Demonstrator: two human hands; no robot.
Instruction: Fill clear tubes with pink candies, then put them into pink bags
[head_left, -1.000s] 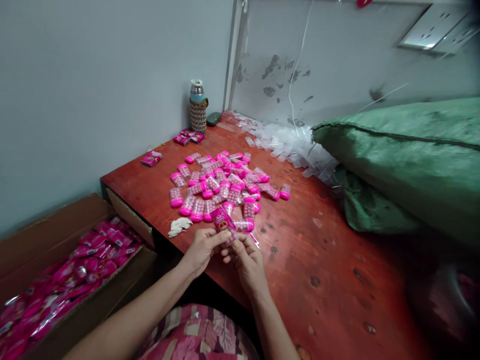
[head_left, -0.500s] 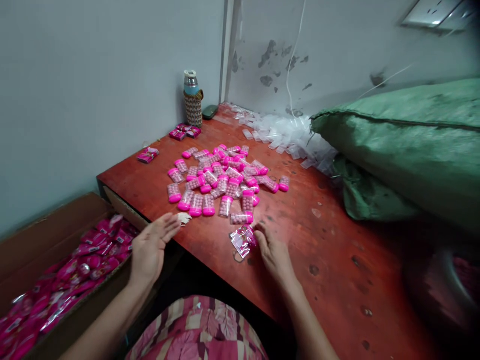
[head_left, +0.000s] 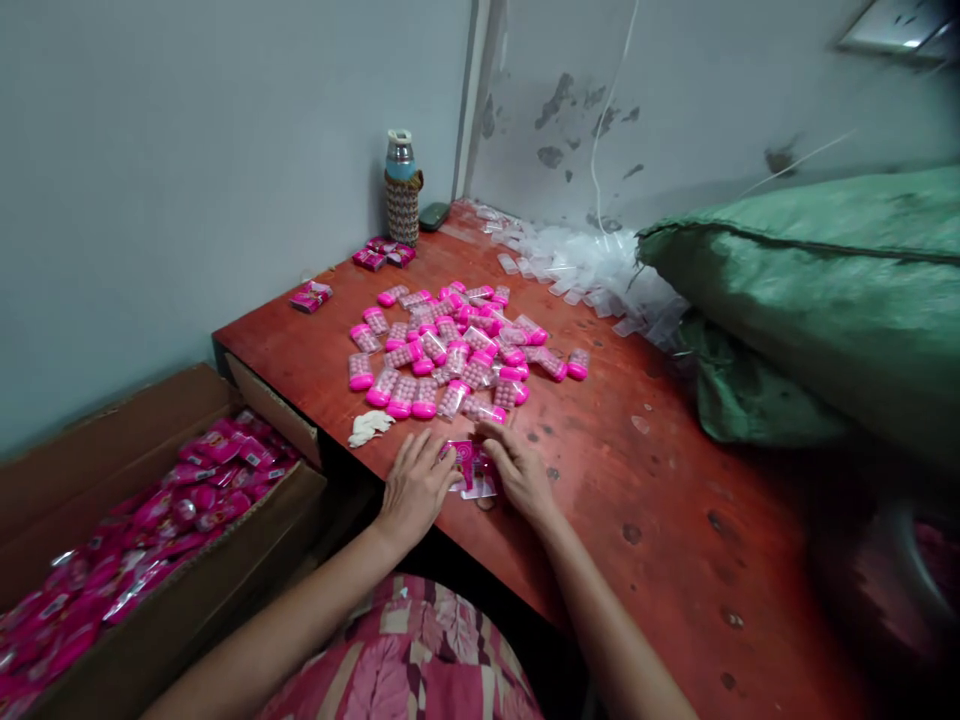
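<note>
A small pink printed wrapper (head_left: 469, 468) with clear edges lies at the near edge of the red table (head_left: 630, 600). My left hand (head_left: 418, 487) rests on its left side, fingers pressed together on it. From the right, my right hand (head_left: 517, 472) grips the wrapper's other side between thumb and curled fingers. Just beyond both hands spreads a heap of small clear bottles (head_left: 454, 355) with bright pink caps and pale pink balls inside. A crumpled white scrap (head_left: 370, 427) sits left of the heap, near my left hand.
An open cardboard box (head_left: 277, 530) of pink packets (head_left: 202, 500) stands at the lower left. Pink stacks (head_left: 310, 296), a flask (head_left: 402, 195) and a green case (head_left: 434, 216) are behind. Clear plastic pieces (head_left: 592, 265) and a large green sack (head_left: 817, 250) lie right.
My left hand has moved right, from beside the table edge onto the wrapper. The wrapper now lies between both hands. The view has shifted slightly.
</note>
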